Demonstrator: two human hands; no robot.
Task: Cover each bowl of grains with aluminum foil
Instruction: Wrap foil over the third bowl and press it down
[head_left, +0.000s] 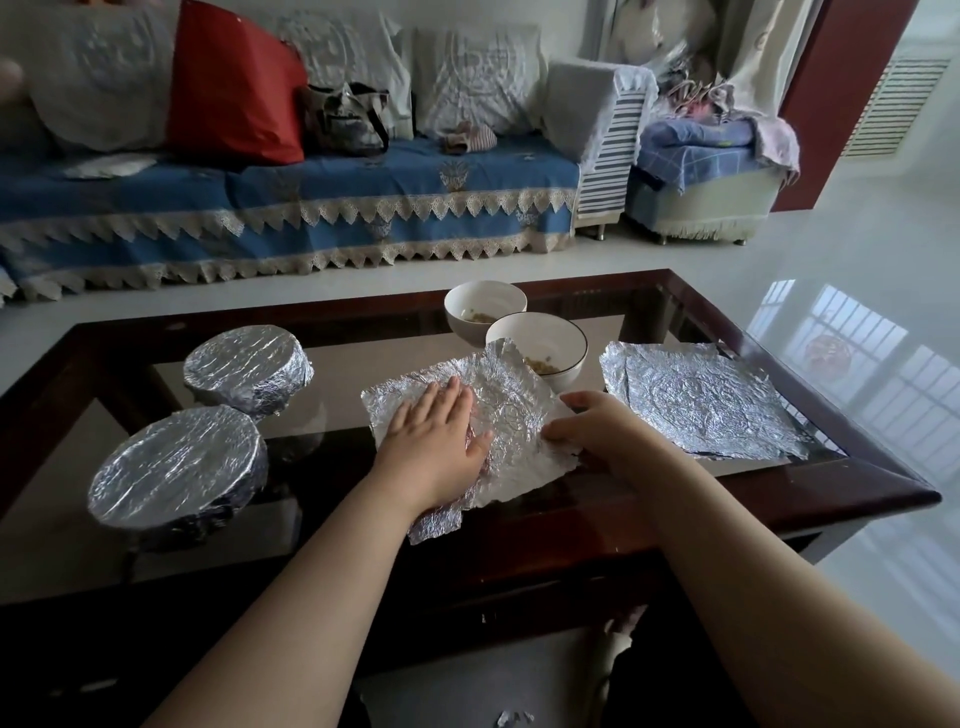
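Observation:
A crinkled foil sheet (509, 410) lies on the glass table in front of me. My left hand (439, 434) presses flat on it with straight fingers. My right hand (592, 423) rests at the sheet's right edge, its thumb on the foil and its fingers hidden behind. Two white bowls with grains stand uncovered behind the sheet, one near (550, 340) and one farther back (483, 301). The sheet's far corner rises in front of the near bowl. A second foil sheet (701, 400) lies flat at the right. Two foil-covered bowls sit at the left, one far (248, 366) and one near (176, 465).
The table has a dark wooden frame (857, 462) around its glass top. A sofa with a blue cover (291, 208) and a red cushion (234, 83) stands beyond the table. Shiny white floor (857, 291) lies to the right. A foil scrap (511, 718) lies below the table edge.

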